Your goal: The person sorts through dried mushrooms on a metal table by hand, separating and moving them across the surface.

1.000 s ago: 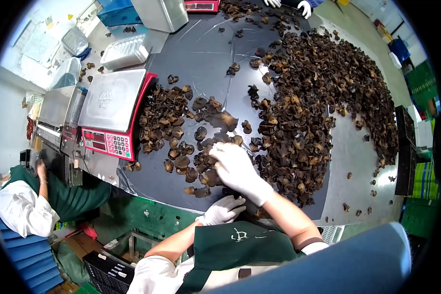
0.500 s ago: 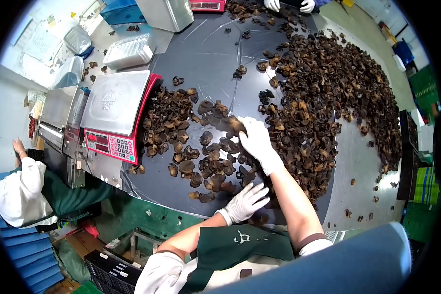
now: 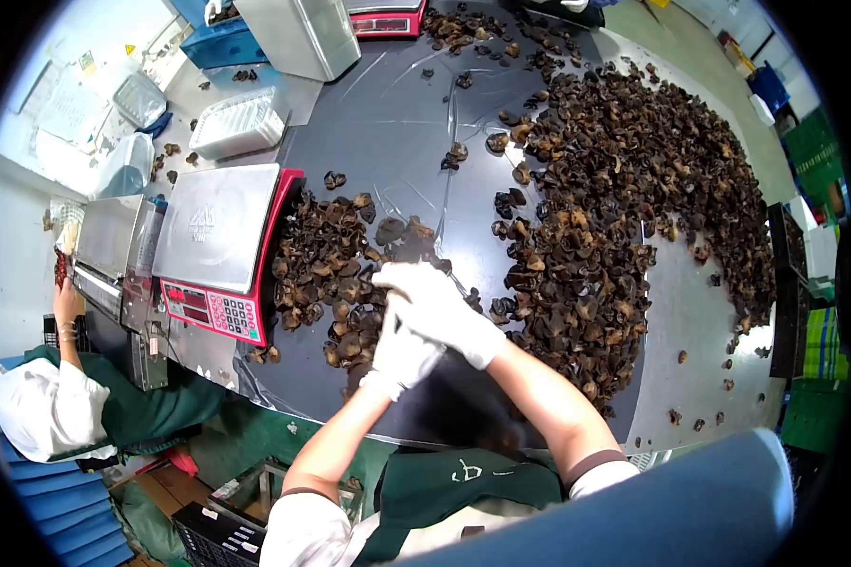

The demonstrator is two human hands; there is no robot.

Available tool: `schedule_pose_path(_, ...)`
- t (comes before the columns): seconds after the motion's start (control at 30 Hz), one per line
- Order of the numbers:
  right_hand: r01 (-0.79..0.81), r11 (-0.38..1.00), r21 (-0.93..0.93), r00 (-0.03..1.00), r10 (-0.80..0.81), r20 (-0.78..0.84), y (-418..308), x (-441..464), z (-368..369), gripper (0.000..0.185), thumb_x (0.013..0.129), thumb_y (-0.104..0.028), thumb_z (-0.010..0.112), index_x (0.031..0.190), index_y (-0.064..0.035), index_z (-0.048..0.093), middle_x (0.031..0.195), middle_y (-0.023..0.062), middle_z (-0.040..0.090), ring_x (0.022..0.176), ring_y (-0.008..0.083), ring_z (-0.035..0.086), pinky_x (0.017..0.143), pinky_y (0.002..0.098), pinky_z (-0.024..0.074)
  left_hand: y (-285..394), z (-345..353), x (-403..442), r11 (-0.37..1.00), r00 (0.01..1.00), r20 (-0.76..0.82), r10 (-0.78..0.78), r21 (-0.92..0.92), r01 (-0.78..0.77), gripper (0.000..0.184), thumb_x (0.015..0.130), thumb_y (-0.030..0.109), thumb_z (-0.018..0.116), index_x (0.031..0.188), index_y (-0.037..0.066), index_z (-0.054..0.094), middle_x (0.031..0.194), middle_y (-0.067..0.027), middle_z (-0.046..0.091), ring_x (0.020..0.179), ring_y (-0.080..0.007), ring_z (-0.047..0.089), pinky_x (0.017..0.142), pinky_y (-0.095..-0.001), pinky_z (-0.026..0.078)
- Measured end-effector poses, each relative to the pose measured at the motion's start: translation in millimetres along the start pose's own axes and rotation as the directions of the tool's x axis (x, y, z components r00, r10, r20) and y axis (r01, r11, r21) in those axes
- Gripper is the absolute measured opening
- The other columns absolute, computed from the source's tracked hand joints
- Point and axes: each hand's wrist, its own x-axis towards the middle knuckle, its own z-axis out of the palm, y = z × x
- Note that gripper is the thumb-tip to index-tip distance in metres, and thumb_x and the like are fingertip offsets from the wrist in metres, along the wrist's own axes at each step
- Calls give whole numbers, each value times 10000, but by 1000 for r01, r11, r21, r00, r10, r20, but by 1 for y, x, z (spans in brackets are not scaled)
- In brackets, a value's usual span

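Note:
My right hand (image 3: pixel 444 307), in a white glove, reaches across my left hand (image 3: pixel 402 350), gloved too. They overlap above the dark table sheet (image 3: pixel 402 132), beside the smaller heap of brown-black wood ear mushrooms (image 3: pixel 317 250). The right fingers look stretched out to the left, somewhat blurred. Most of the left fingers are hidden behind the right hand. Just beyond the fingertips lie blurred wood ear pieces (image 3: pixel 407 236). A much larger pile of wood ears (image 3: pixel 586 246) spreads over the table to the right of both hands.
Left of the small heap stands a red scale (image 3: pixel 213 231) with a metal plate. Clear plastic trays (image 3: pixel 241 123), a metal bin (image 3: pixel 303 38) and a second red scale (image 3: pixel 388 21) are farther back. A co-worker (image 3: pixel 52 402) is at the left.
Both hands have moved left and come together, from apart on the sheet to overlapping. Pieces between the hands and the small heap have shifted left. The co-worker's arm has moved up.

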Motion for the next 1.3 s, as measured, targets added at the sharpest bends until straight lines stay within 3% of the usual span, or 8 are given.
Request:
schedule_pose_path(0.43, -205, 956, -209, 978, 193, -75, 73, 47, -14, 447, 871, -128, 592, 1316, -98, 568, 1201, 150, 619, 1082, 370, 599, 982, 438, 483, -47, -69, 33, 932, 891, -425, -157, 235, 276, 342, 844, 218, 684, 1186, 218, 687, 1418, -90, 510, 1365, -371, 383, 1154, -635, 153)
schedule_pose_path(0.57, -223, 907, 358, 875, 348, -337, 73, 46, -26, 368, 921, -47, 521, 1286, -59, 560, 1081, 179, 675, 967, 269, 671, 843, 364, 548, 16, -51, 21, 997, 998, 26, -51, -56, 53, 344, 807, 179, 685, 1150, 164, 684, 1350, -112, 542, 1282, -364, 460, 1110, -625, 267)
schedule_pose_path(0.8, -272, 369, 889, 912, 392, 116, 14, -104, -115, 471, 954, -371, 629, 1233, 8, 609, 1123, 78, 654, 1021, 181, 623, 900, 325, 509, 48, 27, 41, 994, 994, -50, 98, 44, -96, 486, 912, 330, 592, 1376, 188, 560, 1458, -59, 493, 1403, -327, 380, 1116, -701, 195)
schedule_pose_path(0.93, -668, 23, 744, 694, 379, 612, 8, -231, -142, 412, 920, -349, 677, 1177, -28, 655, 1122, 73, 661, 988, 179, 632, 791, 364, 587, 17, 28, 83, 969, 999, 36, 13, 246, -21, 395, 947, 322, 525, 1309, 188, 608, 1451, -54, 510, 1413, -317, 368, 1134, -712, 152)
schedule_pose_path(1.07, -844, 178, 506, 520, 502, 690, -2, -366, -161, 239, 949, -218, 626, 1091, -38, 695, 1067, 9, 690, 994, 116, 602, 843, 300, 511, -40, 8, 105, 910, 989, -54, -140, 386, 150, 339, 948, 238, 500, 1247, 146, 629, 1412, -88, 534, 1399, -369, 367, 1105, -708, 218)
schedule_pose_path(1.17, -975, 192, -109, 62, 713, 699, -12, -446, -160, 281, 861, -296, 673, 973, -49, 744, 885, 72, 734, 890, 194, 681, 838, 328, 523, -69, 24, 114, 876, 978, -125, -168, 437, 206, 325, 942, 186, 496, 1235, 111, 614, 1424, -121, 515, 1388, -415, 366, 1055, -673, 313)
schedule_pose_path(1.23, -844, 289, -452, 19, 858, 514, -34, -458, -151, 311, 822, -346, 671, 943, -71, 754, 870, 148, 730, 846, 286, 696, 809, 368, 536, -57, 19, 124, 854, 949, -125, -288, 416, 314, 367, 934, 184, 515, 1283, 106, 597, 1479, -174, 451, 1397, -449, 339, 1100, -587, 332)
schedule_pose_path(1.3, -912, 368, -179, 272, 872, 407, -53, -440, -153, 274, 834, -302, 637, 905, -57, 737, 863, 177, 713, 804, 356, 669, 750, 417, 530, -43, 16, 122, 840, 938, -111, -329, 419, 344, 434, 933, 198, 521, 1354, 107, 567, 1546, -197, 361, 1422, -474, 290, 1140, -569, 297)
